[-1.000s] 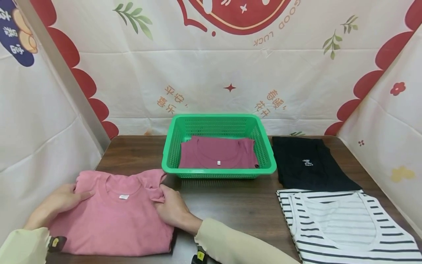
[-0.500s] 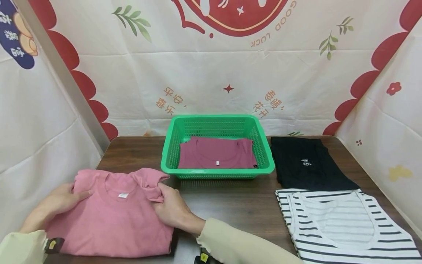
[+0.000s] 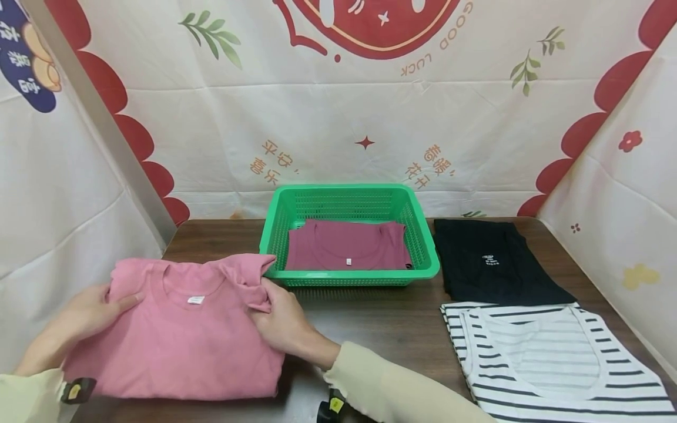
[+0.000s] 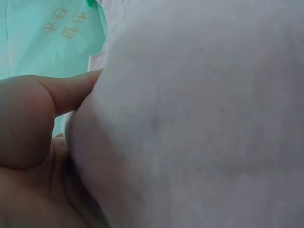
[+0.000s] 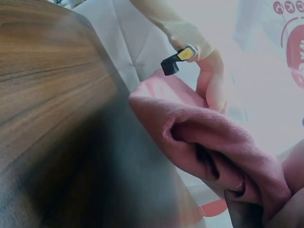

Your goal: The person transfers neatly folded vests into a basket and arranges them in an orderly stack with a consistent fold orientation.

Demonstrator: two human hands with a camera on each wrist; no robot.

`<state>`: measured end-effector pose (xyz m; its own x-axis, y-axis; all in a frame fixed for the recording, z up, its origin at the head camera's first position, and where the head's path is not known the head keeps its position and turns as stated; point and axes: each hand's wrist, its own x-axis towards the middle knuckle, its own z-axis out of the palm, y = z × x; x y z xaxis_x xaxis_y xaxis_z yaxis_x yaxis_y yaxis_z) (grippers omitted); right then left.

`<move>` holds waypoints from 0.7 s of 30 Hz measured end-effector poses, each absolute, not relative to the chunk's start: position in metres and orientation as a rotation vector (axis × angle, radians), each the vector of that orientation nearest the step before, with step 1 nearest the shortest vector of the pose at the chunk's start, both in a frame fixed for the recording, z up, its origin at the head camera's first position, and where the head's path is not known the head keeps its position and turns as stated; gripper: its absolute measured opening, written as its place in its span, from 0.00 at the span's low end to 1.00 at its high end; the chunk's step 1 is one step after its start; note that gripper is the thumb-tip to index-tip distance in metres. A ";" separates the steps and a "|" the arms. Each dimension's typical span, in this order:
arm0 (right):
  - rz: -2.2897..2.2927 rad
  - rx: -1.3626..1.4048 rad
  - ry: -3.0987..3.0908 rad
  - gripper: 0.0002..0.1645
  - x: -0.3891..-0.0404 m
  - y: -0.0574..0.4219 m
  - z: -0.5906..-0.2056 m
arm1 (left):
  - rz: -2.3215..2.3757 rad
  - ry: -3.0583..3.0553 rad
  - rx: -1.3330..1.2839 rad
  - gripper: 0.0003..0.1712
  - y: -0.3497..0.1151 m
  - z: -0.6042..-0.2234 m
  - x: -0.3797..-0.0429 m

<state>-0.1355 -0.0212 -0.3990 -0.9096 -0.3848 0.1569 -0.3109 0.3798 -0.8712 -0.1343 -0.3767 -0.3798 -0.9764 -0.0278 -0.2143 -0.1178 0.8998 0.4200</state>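
A folded pink T-shirt (image 3: 180,346) with a white neck label is held at both sides in the left part of the head view. My left hand (image 3: 100,311) grips its left edge, thumb on top and the other fingers hidden beneath. My right hand (image 3: 288,323) grips the opposite edge by the bunched sleeve. In the right wrist view the folded layers of the shirt (image 5: 199,137) hang above the table, with a dark shadow below. Pale cloth fills most of the left wrist view, the left thumb (image 4: 76,90) pressed against it.
A green basket (image 3: 353,274) holding a folded mauve top (image 3: 365,241) stands at the table's back middle, close to the shirt's right shoulder. On the right lie a folded black garment (image 3: 492,264) and a striped top (image 3: 560,358). Printed cloth (image 3: 317,106) hangs behind the wooden table (image 3: 381,329).
Both hands have raised the pink T-shirt a little and moved it slightly away from the body. Its right shoulder now overlaps the basket's front left corner. The head view has shifted slightly.
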 end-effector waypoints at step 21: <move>-1.636 -0.517 2.489 0.06 -0.153 0.011 -0.386 | 0.685 2.917 -0.079 0.41 -0.351 -0.363 -0.142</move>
<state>-0.1535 0.0113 -0.3855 -0.9346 -0.3448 0.0872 -0.2169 0.3580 -0.9082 -0.1425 -0.3514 -0.3635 -0.9882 -0.0181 -0.1519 -0.0838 0.8946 0.4389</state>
